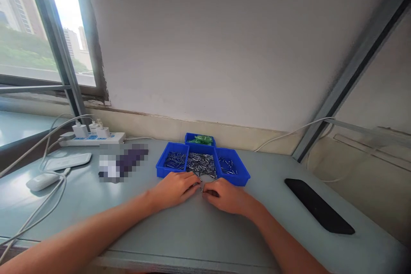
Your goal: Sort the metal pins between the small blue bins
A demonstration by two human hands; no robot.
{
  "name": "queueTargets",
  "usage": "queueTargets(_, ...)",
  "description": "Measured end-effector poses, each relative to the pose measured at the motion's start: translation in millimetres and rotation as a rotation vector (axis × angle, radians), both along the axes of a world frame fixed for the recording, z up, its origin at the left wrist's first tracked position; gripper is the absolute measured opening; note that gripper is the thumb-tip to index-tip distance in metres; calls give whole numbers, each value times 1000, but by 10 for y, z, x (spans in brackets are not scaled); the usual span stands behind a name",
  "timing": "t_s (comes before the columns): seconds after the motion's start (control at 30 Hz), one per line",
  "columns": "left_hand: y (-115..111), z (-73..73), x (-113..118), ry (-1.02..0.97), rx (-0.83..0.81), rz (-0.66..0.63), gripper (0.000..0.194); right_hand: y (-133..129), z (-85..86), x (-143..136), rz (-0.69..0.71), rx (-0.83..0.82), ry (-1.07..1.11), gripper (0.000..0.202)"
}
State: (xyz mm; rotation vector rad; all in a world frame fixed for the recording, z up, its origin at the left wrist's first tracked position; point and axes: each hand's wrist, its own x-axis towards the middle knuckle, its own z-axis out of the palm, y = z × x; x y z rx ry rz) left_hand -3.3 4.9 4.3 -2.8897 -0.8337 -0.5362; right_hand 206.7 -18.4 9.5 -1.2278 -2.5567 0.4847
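My left hand (pixel 176 189) and my right hand (pixel 227 196) meet just in front of the blue bins, both with fingers pinched. Between their fingertips is a small shiny metal piece (pixel 201 189), too small to make out its exact kind. Slim metal pieces, like pins or screws, fill the middle bin in a loose heap (pixel 201 163). More of them lie in the left blue bin (pixel 161 173) and, fewer, in the right blue bin (pixel 241 180). Behind stands another blue bin (pixel 186 138) with green items (pixel 202 139) in it.
A black phone-like slab (pixel 317 206) lies at the right. To the left are a power strip (pixel 112 138) with chargers, white cables (pixel 61 192), a white case-like object (pixel 41 181), a pale flat device (pixel 69 161) and a blurred-out item (pixel 126 165). A wall and metal posts border the grey table (pixel 192 235).
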Motion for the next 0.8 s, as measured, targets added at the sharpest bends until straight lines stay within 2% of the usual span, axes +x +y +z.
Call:
queueTargets(0.2,11,-30,-26,-69,5,-114,19,7,-30,-2,21,21,12,22)
queueTargets(0.43,-10,26,-21,-63,28,-157,20,-46,80,-14,-2,-40,38,22)
queueTargets(0.53,4,30,-17,-63,38,-129,21,-49,113,-9,-22,-76,65,25)
queueTargets(0.63,11,22,-16,-62,43,-44,22,-29,123,24,-58,-86,100,30)
queueTargets(0.8,8,19,-10,-10,39,54,26,-12,138,75,-85,-30,131,23)
